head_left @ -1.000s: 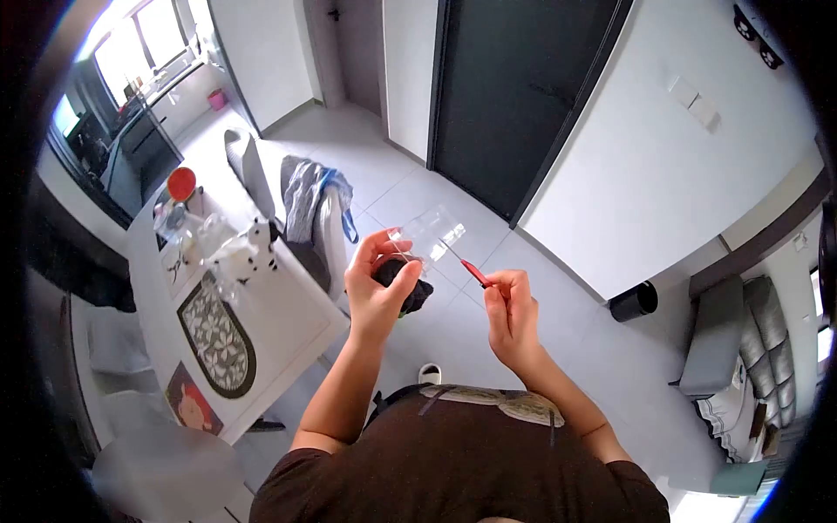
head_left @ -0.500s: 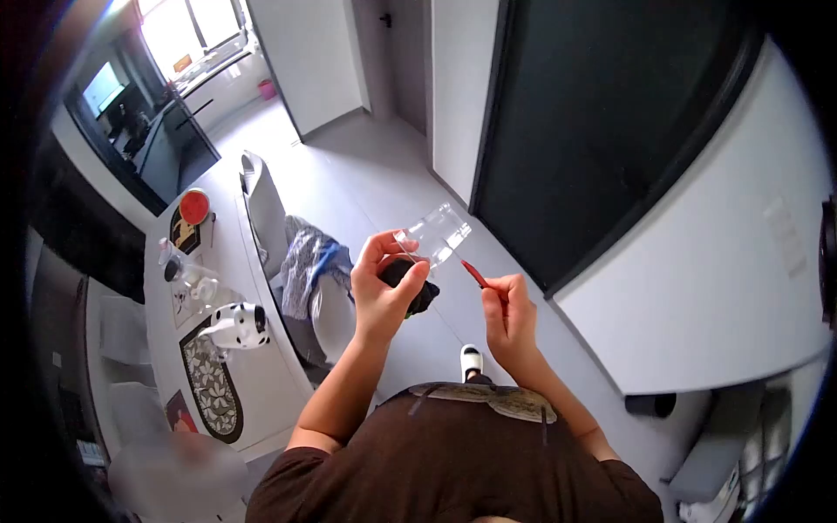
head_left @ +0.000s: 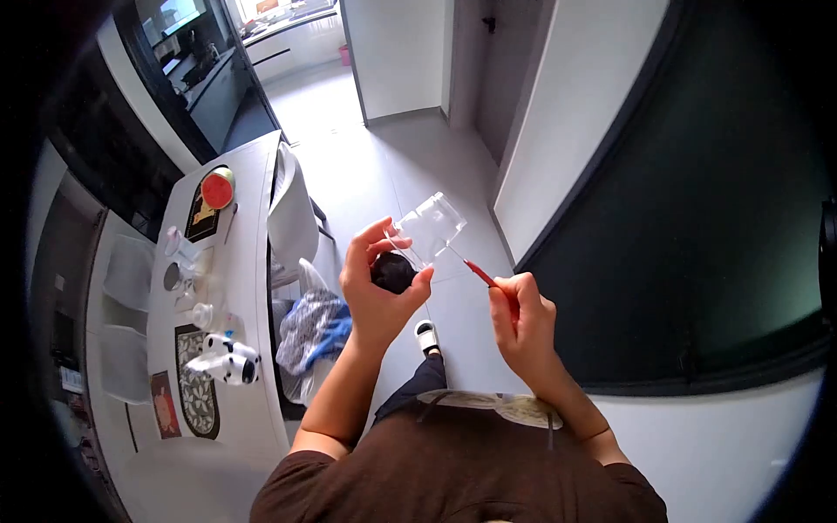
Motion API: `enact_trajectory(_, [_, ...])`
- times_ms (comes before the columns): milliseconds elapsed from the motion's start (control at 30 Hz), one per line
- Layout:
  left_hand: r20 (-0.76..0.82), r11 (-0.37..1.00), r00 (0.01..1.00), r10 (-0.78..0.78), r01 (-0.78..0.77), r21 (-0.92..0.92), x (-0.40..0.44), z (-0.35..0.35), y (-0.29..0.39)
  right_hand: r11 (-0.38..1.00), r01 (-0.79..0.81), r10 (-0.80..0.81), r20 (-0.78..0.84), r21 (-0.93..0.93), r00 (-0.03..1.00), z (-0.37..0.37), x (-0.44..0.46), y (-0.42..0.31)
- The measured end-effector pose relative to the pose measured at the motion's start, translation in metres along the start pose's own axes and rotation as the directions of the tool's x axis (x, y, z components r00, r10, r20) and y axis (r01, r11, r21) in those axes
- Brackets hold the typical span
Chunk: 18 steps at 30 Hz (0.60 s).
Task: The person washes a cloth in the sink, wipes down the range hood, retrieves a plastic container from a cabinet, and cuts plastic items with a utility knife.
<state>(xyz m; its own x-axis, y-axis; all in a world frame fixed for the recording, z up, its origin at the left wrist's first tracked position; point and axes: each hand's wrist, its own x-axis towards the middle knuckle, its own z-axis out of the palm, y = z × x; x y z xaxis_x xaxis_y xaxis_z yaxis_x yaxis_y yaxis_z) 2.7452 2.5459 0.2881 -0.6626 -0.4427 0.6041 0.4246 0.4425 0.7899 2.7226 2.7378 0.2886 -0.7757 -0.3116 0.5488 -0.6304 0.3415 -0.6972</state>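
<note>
In the head view my left hand (head_left: 370,283) is closed around the rim of a clear cup (head_left: 433,228), which is tilted with its base up and to the right. A round black thing (head_left: 393,273) shows inside the curve of that hand; I cannot tell what it is or whether it is gripped too. My right hand (head_left: 526,322) pinches a slim tool with a red handle (head_left: 479,273). The tool's thin shaft points up and left to the cup's lower side; whether its tip touches the cup is unclear.
On the left, a long white table (head_left: 253,174) carries a cut watermelon (head_left: 218,189), a black-and-white spotted object (head_left: 228,359) and patterned mats. White chairs (head_left: 292,209) line its side, one with blue and grey cloth (head_left: 314,336). A dark panel (head_left: 680,235) stands on the right.
The view has swung to the right, and a foot is stepping on the floor ahead. Both hands keep hold of the cup and the red-handled tool, close together.
</note>
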Motion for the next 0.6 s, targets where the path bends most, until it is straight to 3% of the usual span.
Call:
enact_trajectory(67, [-0.043,0.994,0.995,0.085,-0.081,0.079,0.038,0.005,-0.033,1.0,0.015,-0.015,0.029,0.007,0.999,0.024,0.042,0.02])
enact_trajectory(200, [-0.079,0.982,0.991,0.109,-0.095,0.161,0.116,0.007,-0.095,0.999,0.045,-0.047,0.11,0.02,0.993,0.071,0.14,0.051])
enact_trajectory(533, [-0.162,0.963,0.977,0.137,-0.093,0.253,0.298,0.039,-0.202,0.977,0.118,-0.137,0.096,0.178,0.986,0.171,0.337,0.129])
enact_trajectory(600, [-0.159,0.931,0.966,0.202,-0.139,0.338,0.332,0.043,-0.226,0.963,0.158,-0.179,0.083,0.216,0.98,0.194,0.376,0.147])
